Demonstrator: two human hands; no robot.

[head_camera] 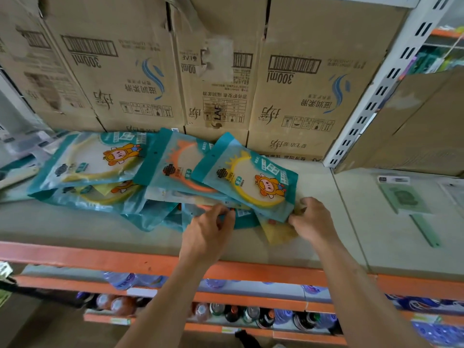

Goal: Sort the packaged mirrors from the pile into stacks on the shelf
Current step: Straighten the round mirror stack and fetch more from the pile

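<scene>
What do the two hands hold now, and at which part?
Both hands grip packaged mirrors at their near edges: the left hand pinches a lower teal pack, the right hand the near corner of the top yellow-ring pack.

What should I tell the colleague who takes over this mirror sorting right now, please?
Left hand: pinching the near edge of a lower packet in the pile.
Right hand: gripping the near corner of the top yellow mirror.
Things: teal packets lie overlapped and askew on the shelf, in front of the boxes; an orange mirror sits among them.
Done: no neat stack visible yet.
Left: separate the packets and build the stacks.
</scene>
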